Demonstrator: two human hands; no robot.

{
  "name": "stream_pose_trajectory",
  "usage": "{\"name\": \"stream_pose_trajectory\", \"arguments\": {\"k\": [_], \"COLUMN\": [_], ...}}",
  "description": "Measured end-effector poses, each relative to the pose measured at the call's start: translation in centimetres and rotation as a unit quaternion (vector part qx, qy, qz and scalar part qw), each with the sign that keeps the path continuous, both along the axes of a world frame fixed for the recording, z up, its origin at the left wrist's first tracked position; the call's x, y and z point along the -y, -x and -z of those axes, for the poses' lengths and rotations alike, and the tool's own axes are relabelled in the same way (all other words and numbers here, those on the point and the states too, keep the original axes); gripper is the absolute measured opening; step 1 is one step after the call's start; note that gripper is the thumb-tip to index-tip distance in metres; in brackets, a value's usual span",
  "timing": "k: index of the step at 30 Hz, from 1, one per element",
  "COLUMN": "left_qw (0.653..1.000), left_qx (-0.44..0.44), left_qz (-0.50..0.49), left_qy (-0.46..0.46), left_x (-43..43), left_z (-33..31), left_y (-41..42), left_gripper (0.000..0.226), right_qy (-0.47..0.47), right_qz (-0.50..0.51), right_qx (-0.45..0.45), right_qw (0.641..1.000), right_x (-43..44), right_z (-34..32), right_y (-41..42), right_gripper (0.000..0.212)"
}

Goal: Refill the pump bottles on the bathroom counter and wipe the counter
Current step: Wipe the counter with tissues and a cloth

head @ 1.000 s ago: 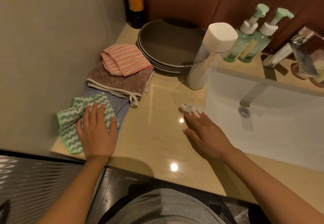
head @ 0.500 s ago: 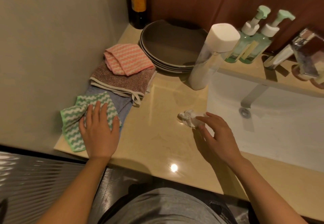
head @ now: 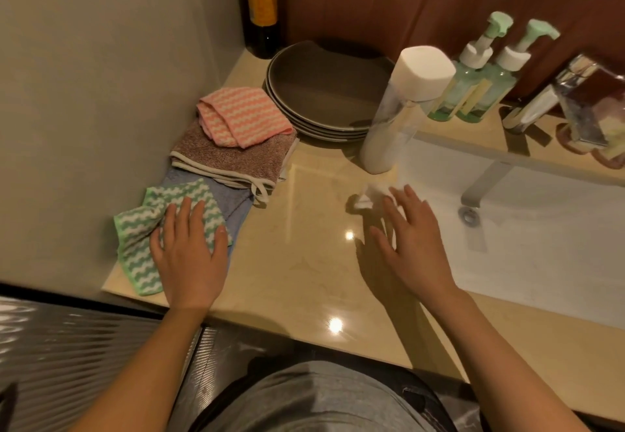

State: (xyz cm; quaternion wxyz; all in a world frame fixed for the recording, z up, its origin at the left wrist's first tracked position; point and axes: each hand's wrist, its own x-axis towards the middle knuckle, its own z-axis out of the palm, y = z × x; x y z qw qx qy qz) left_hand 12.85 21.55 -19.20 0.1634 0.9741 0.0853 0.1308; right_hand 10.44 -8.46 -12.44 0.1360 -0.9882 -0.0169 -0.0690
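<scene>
Green cloth [head: 159,228] under left hand [head: 189,259], flat

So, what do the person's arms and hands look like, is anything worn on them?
Both forearms are bare as far as the picture shows: no sleeves are visible. The left hand and the right hand carry no gloves, and no rings, watch or bracelets can be seen. The fingernails look short and unpainted, though the right hand is a little blurred.
</scene>
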Motion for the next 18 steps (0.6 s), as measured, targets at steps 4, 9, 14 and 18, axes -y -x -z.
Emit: {"name": "stream_pose_trajectory", "arguments": {"k": [4, 9, 14, 18], "left_qw": [1.000, 1.000, 1.000, 1.000], "left_qx": [-0.001, 0.002, 0.001, -0.003], "left_qz": [0.002, 0.000, -0.001, -0.003], "left_qy": [0.003, 0.009, 0.007, 0.006], "left_x": [0.0, -0.1, 0.0, 0.0], "left_z": [0.0, 0.1, 0.1, 0.2], "left_y": [0.0, 0.1, 0.0, -0.1], "left_gripper": [0.057, 0.056, 0.056, 0.056], "right_qy": [0.142, 0.169, 0.154, 0.095], "right_qz": [-0.077, -0.158, -0.172, -0.196], "right_qx": [-0.012, -0.099, -0.129, -0.136], "right_qw": [0.987, 0.968, 0.964, 0.967], "right_x": [-1.8, -4.1, -3.9, -3.5], "right_z": [-0.5, 1.9, 2.1, 1.6], "right_y": [-1.0, 1.8, 3.3, 2.8], "right_gripper": [0.055, 0.059, 0.058, 0.057]}}
